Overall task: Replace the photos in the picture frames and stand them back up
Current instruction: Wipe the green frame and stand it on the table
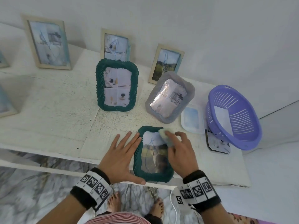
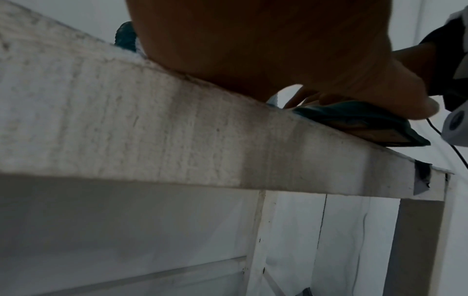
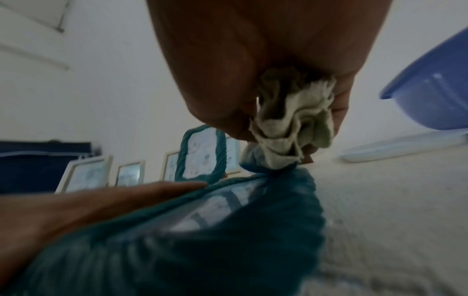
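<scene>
A dark green rope-edged picture frame (image 1: 152, 173) lies flat, face up, near the front edge of the white table (image 1: 48, 123), with a landscape photo behind its glass. My left hand (image 1: 123, 152) lies flat with straight fingers along the frame's left side, thumb on its lower edge. My right hand (image 1: 179, 147) grips a crumpled pale cloth (image 1: 165, 132) and presses it on the frame's upper right corner. In the right wrist view the cloth (image 3: 291, 124) bunches out of the fist onto the frame (image 3: 228, 230). In the left wrist view the frame (image 2: 359, 122) overhangs the table's edge slightly.
A second green frame (image 1: 117, 84) and a grey frame (image 1: 169, 97) stand behind. Three wooden frames (image 1: 47, 42) lean on the wall. At the right are a purple basket (image 1: 234, 117) holding a photo, a clear lid (image 1: 191, 118), and a loose frame back (image 1: 216, 144).
</scene>
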A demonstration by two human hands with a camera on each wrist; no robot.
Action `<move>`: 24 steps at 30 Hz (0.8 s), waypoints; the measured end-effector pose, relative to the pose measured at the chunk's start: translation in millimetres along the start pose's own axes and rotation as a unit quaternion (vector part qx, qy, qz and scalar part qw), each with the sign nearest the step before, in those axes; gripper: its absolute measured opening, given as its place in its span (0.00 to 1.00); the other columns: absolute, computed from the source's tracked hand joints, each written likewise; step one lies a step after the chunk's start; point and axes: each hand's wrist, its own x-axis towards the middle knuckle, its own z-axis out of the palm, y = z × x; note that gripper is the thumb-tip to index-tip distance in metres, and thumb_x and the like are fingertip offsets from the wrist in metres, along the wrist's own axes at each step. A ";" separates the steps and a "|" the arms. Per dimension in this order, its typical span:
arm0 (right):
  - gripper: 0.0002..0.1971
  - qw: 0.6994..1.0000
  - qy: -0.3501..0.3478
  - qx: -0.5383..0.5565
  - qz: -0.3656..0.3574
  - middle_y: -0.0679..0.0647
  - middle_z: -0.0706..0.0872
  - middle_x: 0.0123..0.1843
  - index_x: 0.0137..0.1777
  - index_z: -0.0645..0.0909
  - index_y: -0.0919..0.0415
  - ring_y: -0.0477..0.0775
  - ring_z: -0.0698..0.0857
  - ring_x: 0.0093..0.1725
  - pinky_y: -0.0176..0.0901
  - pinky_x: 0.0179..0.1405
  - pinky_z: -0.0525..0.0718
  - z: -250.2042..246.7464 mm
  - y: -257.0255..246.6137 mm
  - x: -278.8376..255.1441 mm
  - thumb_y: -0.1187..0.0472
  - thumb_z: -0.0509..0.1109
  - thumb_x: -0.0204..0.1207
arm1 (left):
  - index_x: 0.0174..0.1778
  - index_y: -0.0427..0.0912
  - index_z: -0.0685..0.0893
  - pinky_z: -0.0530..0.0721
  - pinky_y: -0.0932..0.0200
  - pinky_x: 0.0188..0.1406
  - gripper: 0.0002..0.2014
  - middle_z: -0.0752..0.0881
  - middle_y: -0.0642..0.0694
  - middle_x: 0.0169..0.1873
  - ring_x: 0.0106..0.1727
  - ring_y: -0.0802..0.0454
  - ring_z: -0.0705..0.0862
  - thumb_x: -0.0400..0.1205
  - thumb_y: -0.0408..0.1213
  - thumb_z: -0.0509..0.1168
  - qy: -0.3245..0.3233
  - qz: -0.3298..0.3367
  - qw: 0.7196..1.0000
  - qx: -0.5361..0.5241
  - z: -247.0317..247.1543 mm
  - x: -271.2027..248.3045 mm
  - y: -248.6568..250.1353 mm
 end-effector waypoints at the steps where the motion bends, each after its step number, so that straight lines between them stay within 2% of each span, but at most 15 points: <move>1: 0.24 0.999 -0.018 -0.026 -0.014 0.57 0.74 0.69 0.73 0.74 0.48 0.60 0.76 0.57 0.51 0.47 0.82 4.9 -4.1 1.0 0.64 0.63 0.76 | 0.86 0.39 0.52 0.50 0.32 0.79 0.70 0.50 0.45 0.86 0.86 0.42 0.47 0.58 0.90 0.48 0.000 0.001 1.000 0.002 0.7 0.2 -0.1; 4: 0.17 0.994 -0.034 -0.094 -0.033 0.58 0.75 0.66 0.67 0.78 0.52 0.60 0.75 0.55 0.49 0.40 0.81 14.9 -14.0 10.8 0.55 0.65 0.78 | 0.86 0.39 0.53 0.50 0.33 0.79 0.69 0.51 0.45 0.86 0.86 0.42 0.48 0.59 0.90 0.47 0.002 0.001 1.000 0.004 1.1 0.5 -0.1; 5: 0.15 0.994 -0.033 -0.101 -0.037 0.59 0.76 0.63 0.65 0.79 0.53 0.61 0.76 0.53 0.49 0.40 0.82 18.3 -15.0 14.0 0.55 0.66 0.79 | 0.86 0.39 0.54 0.50 0.33 0.79 0.69 0.52 0.45 0.86 0.86 0.42 0.49 0.59 0.90 0.47 0.004 0.000 1.000 0.005 1.0 0.5 0.1; 7: 0.14 0.994 -0.037 -0.093 -0.040 0.60 0.76 0.60 0.63 0.80 0.55 0.62 0.77 0.48 0.52 0.41 0.83 24.0 -14.3 18.4 0.63 0.67 0.77 | 0.86 0.39 0.55 0.50 0.33 0.79 0.69 0.53 0.45 0.86 0.86 0.42 0.50 0.58 0.90 0.47 0.005 -0.002 1.000 0.007 0.7 0.8 0.8; 9: 0.19 0.995 -0.055 -0.058 -0.059 0.62 0.76 0.59 0.62 0.81 0.55 0.64 0.78 0.45 0.56 0.44 0.83 26.9 -13.9 17.2 0.70 0.67 0.73 | 0.86 0.40 0.56 0.50 0.34 0.79 0.69 0.53 0.46 0.86 0.86 0.43 0.50 0.58 0.90 0.47 0.006 -0.006 1.000 0.006 1.2 1.0 0.9; 12: 0.18 0.987 -0.107 -0.032 -0.118 0.61 0.76 0.59 0.62 0.82 0.54 0.65 0.78 0.46 0.52 0.45 0.82 22.9 -13.9 5.2 0.69 0.65 0.74 | 0.85 0.40 0.57 0.50 0.34 0.79 0.69 0.54 0.46 0.86 0.86 0.44 0.51 0.57 0.90 0.47 0.008 -0.008 1.000 0.004 1.7 1.9 0.4; 15: 0.17 0.978 -0.139 -0.030 -0.154 0.62 0.76 0.57 0.61 0.83 0.54 0.63 0.79 0.45 0.52 0.43 0.82 12.9 -7.9 -6.7 0.67 0.66 0.73 | 0.86 0.41 0.56 0.50 0.34 0.79 0.69 0.54 0.47 0.86 0.86 0.44 0.50 0.57 0.90 0.47 0.010 -0.006 1.000 0.005 1.8 2.2 0.2; 17: 0.18 0.978 -0.119 -0.075 -0.152 0.63 0.77 0.58 0.61 0.83 0.55 0.65 0.79 0.47 0.54 0.42 0.84 11.0 -6.9 -1.7 0.68 0.68 0.72 | 0.86 0.42 0.55 0.49 0.34 0.80 0.69 0.53 0.47 0.86 0.86 0.44 0.49 0.57 0.90 0.47 0.009 -0.006 1.000 0.005 1.4 1.9 0.0; 20: 0.19 0.984 -0.111 -0.104 -0.097 0.63 0.72 0.65 0.67 0.80 0.57 0.66 0.75 0.56 0.54 0.50 0.81 17.6 -21.4 14.9 0.68 0.65 0.76 | 0.86 0.43 0.52 0.48 0.34 0.81 0.69 0.50 0.48 0.86 0.87 0.44 0.45 0.57 0.91 0.47 0.003 -0.008 1.000 0.007 0.9 1.8 0.0; 22: 0.18 0.986 -0.108 -0.086 -0.098 0.62 0.73 0.63 0.65 0.80 0.57 0.67 0.76 0.54 0.53 0.50 0.80 22.9 -30.2 17.0 0.69 0.64 0.76 | 0.86 0.44 0.51 0.47 0.34 0.81 0.70 0.49 0.49 0.86 0.86 0.45 0.43 0.56 0.91 0.47 0.006 -0.010 1.000 0.006 0.8 1.3 -0.2; 24: 0.16 0.982 -0.119 -0.058 -0.132 0.61 0.74 0.58 0.61 0.82 0.57 0.66 0.79 0.48 0.52 0.46 0.81 22.3 -28.6 6.4 0.69 0.65 0.75 | 0.86 0.45 0.49 0.46 0.35 0.81 0.69 0.47 0.50 0.86 0.86 0.46 0.41 0.56 0.91 0.47 0.006 -0.012 1.000 0.005 0.8 1.8 -0.6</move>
